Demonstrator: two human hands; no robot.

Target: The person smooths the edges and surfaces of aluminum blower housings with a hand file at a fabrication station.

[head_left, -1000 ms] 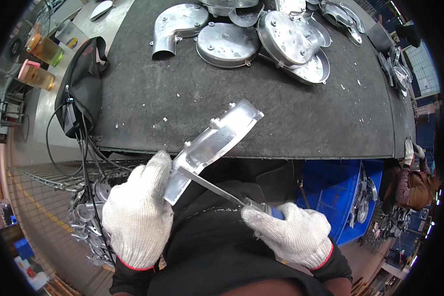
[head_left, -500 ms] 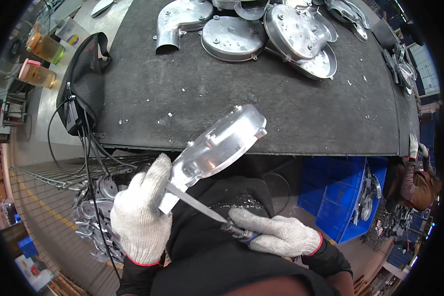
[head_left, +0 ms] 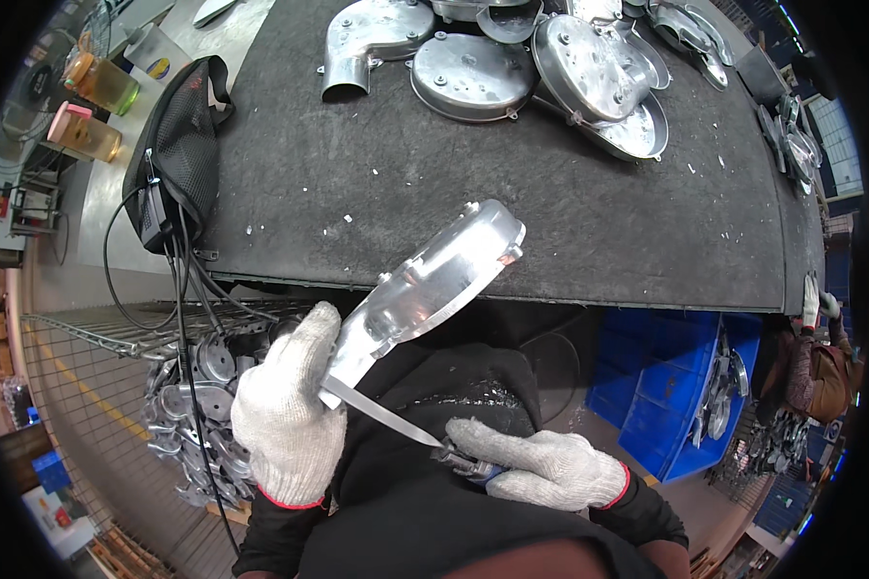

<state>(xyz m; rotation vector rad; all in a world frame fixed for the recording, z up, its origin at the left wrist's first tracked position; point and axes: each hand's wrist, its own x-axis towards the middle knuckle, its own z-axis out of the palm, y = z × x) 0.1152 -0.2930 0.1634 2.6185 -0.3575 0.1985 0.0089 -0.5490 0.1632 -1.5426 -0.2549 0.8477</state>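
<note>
A shiny cast-metal housing (head_left: 444, 272), round and shallow with a narrow neck, is held tilted above my lap. My left hand (head_left: 290, 415), in a white knitted glove, is closed around the neck end, with the thumb up along its side. In my right hand (head_left: 550, 468), gloved the same way, is a slim flat file (head_left: 388, 417) with a dark clamp and a bluish handle, mostly hidden by the fingers. The file's far end lies against the open end of the neck, close to my left fingers.
Similar metal housings (head_left: 473, 75) lie at the back of the dark-topped bench (head_left: 512, 207), among small scraps. A black mesh bag (head_left: 179, 154) with cables and two drink bottles (head_left: 85, 132) stand left. Below are a wire basket of parts (head_left: 208, 405) and blue bins (head_left: 637, 386). A co-worker's gloved hands (head_left: 813, 301) show right.
The file has shifted slightly along the neck's end, toward its lower edge. The whole view has moved a little; both hands keep their holds.
</note>
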